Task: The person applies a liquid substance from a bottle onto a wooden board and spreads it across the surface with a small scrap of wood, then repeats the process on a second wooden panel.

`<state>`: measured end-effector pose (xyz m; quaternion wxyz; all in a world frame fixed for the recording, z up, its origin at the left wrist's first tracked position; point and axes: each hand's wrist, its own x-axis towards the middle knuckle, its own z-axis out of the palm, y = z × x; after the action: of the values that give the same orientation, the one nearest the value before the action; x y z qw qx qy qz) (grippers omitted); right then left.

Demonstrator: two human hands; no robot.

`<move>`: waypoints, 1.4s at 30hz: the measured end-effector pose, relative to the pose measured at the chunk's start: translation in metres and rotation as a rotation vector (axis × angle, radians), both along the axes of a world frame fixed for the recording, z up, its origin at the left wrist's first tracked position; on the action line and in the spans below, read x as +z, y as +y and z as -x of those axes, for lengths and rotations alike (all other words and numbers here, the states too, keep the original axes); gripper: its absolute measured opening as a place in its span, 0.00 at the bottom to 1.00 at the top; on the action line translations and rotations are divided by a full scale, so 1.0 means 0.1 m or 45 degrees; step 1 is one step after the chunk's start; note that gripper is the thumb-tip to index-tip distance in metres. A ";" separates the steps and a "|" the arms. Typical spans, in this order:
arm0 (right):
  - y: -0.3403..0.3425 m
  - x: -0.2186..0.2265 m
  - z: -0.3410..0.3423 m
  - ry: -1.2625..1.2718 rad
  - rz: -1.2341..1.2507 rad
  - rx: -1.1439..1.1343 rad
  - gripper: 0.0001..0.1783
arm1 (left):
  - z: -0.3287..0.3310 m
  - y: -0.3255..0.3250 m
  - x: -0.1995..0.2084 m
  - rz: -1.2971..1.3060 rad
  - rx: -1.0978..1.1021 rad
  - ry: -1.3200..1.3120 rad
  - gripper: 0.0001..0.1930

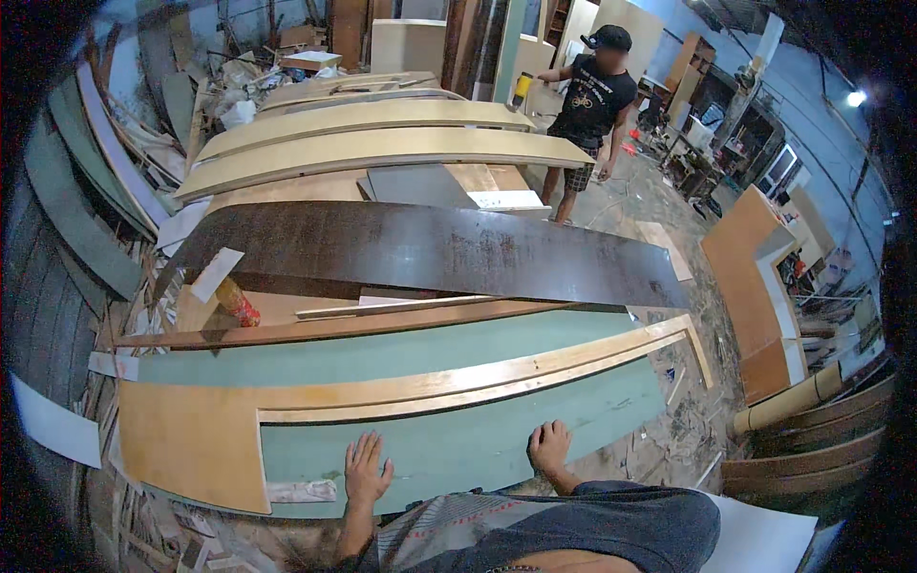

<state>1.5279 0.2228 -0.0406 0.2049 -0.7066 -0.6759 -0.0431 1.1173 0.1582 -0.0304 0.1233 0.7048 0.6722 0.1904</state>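
Observation:
A long green board lies across the near part of the work surface. My left hand rests flat on it, fingers stretched out and holding nothing. My right hand is farther right on the same board, its fingers curled in, with no object seen in it. Beyond both hands lies a pale wooden piece, wide at the left and narrowing into a long strip that runs to the right. A crumpled whitish strip sits left of my left hand.
A long dark curved panel stands beyond the green board. Near its left end are an orange-tinted bottle and a white piece. Pale curved panels lie farther back. Another person stands there holding a yellow-and-black object. Offcuts litter the floor.

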 end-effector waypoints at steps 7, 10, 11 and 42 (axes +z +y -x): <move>-0.01 -0.01 -0.01 -0.023 0.061 -0.012 0.09 | 0.02 -0.02 -0.02 -0.017 -0.018 0.037 0.29; -0.02 0.01 0.01 0.025 0.040 -0.018 0.09 | 0.01 -0.02 -0.03 -0.021 -0.012 0.035 0.29; -0.02 0.01 0.01 0.026 0.042 -0.017 0.09 | 0.01 -0.02 -0.04 -0.020 -0.011 0.036 0.29; 0.01 0.03 0.01 0.001 0.024 -0.021 0.08 | 0.01 0.01 -0.03 -0.008 -0.017 0.058 0.29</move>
<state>1.5269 0.2236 -0.0380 0.1981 -0.7141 -0.6703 -0.0380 1.1168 0.1591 -0.0331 0.1070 0.7137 0.6695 0.1758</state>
